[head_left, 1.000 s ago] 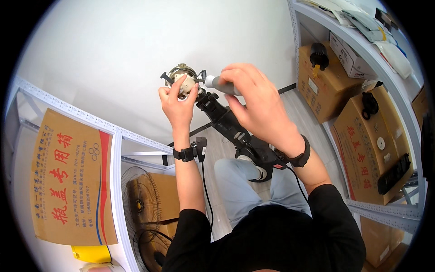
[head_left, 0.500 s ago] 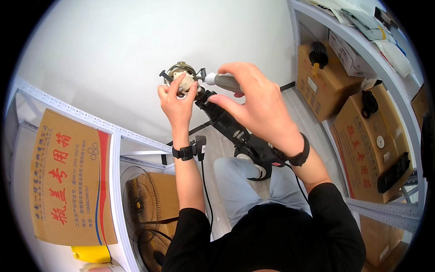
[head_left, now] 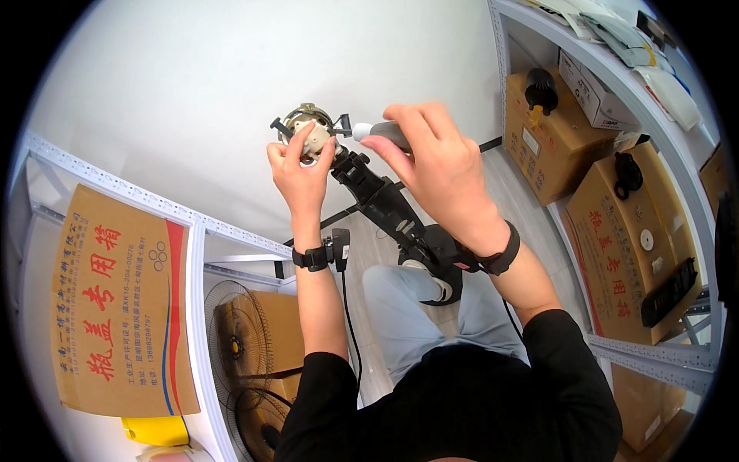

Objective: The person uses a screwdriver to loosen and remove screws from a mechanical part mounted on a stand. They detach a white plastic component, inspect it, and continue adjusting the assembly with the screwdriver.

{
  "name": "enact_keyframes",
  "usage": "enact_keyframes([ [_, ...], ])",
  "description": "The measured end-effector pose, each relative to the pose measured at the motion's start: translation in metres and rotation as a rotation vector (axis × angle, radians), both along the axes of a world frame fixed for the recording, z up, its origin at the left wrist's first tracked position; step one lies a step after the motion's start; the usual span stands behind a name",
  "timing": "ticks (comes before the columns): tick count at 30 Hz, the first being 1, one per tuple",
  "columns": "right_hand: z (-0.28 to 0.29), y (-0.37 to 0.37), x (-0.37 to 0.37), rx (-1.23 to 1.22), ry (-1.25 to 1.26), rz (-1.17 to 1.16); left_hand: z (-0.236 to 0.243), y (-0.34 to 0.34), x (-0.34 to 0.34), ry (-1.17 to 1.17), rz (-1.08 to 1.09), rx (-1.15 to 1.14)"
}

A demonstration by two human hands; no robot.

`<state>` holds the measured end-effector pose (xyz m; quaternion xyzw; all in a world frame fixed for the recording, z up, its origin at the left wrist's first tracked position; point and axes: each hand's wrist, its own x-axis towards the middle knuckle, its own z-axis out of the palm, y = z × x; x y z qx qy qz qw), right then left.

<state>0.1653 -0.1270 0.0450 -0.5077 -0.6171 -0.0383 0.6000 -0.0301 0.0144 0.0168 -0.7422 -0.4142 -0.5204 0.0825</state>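
Note:
In front of me a fan motor [head_left: 306, 109] with a round metal housing sits on top of a black fan stand [head_left: 377, 199]. My left hand [head_left: 301, 173] pinches a cream plastic gear housing [head_left: 317, 139] at the motor's near side, thumb and fingers on either side of it. My right hand [head_left: 446, 169] is closed round the grey handle of a screwdriver [head_left: 391, 134] with a white collar. The screwdriver points left at the motor's right side, beside a small black part [head_left: 345, 123]. Where its tip ends is hard to see.
To the left, a shelf holds a large printed carton [head_left: 115, 308]; wire fan grilles [head_left: 239, 339] stand beneath it. At right, cartons [head_left: 539, 146] carry a black motor cover [head_left: 541, 91], a black ring-ended part [head_left: 627, 173] and a black tray [head_left: 668, 294]. A white wall [head_left: 231, 61] rises behind the motor.
My right hand has drawn slightly to the right with the screwdriver, and its thumb now presses on the handle instead of standing apart. My left hand has stayed in place.

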Motion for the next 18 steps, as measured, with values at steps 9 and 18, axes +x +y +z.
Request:
enact_keyframes([
  [9, -0.003, 0.014, 0.008, 0.355, -0.212, 0.025, -0.001, 0.000, -0.001, -0.022, 0.009, -0.017],
  [18, -0.005, 0.012, 0.010, 0.258, -0.221, -0.044, 0.000, 0.000, 0.002, -0.011, 0.014, -0.002],
])
